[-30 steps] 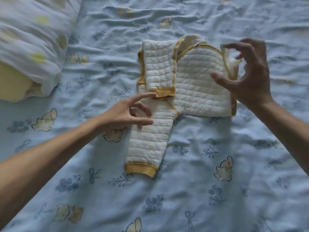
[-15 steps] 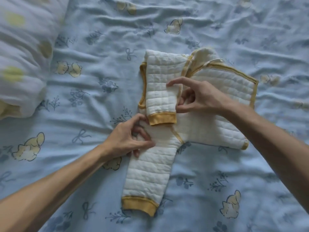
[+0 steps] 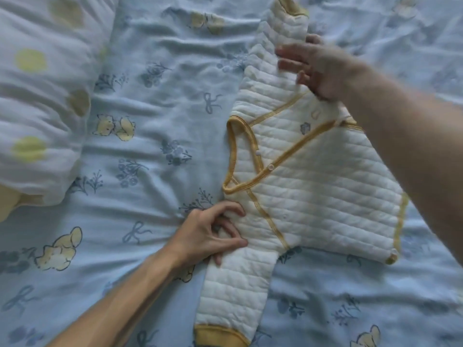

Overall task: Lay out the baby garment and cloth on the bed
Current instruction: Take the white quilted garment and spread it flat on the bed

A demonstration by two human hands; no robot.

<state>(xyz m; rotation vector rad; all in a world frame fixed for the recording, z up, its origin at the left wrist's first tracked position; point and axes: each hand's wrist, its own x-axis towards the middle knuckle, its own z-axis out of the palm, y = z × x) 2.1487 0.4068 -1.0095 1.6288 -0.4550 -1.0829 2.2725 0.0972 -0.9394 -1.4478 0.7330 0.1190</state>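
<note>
Your left hand [image 3: 213, 231] rests at the near shoulder of the baby garment [image 3: 308, 186], its fingers curled with the tips pressing into the quilted cloth where the near sleeve [image 3: 233, 294] leaves the body. Your right hand [image 3: 318, 68] is blurred, so you cannot read its grip for sure; its fingers look spread and laid against the far sleeve [image 3: 280, 33], which stands up and away from it, not yet flat on the bed [image 3: 155, 101].

The garment lies between your two hands, chest side up, the wrap front and its snaps showing, the hem under your right forearm.

Watch these risks:
- If the right hand lets the far sleeve drop from where it stands, it will likely fall back across the chest or twist, and you must open it again.
- If the right hand pulls harder than the left hand anchors, the whole garment slides toward it and the near sleeve skews.
- The sheet beside your left hand is already rucked into folds; dragging the cloth over them will likely bunch the quilting rather than smooth it.
- Your right forearm lies over the body and may catch the yellow-edged front flap and turn it over.

The second cloth is not identifiable here; only a spotted pillow [image 3: 37, 96] lies beyond your left hand.
</note>
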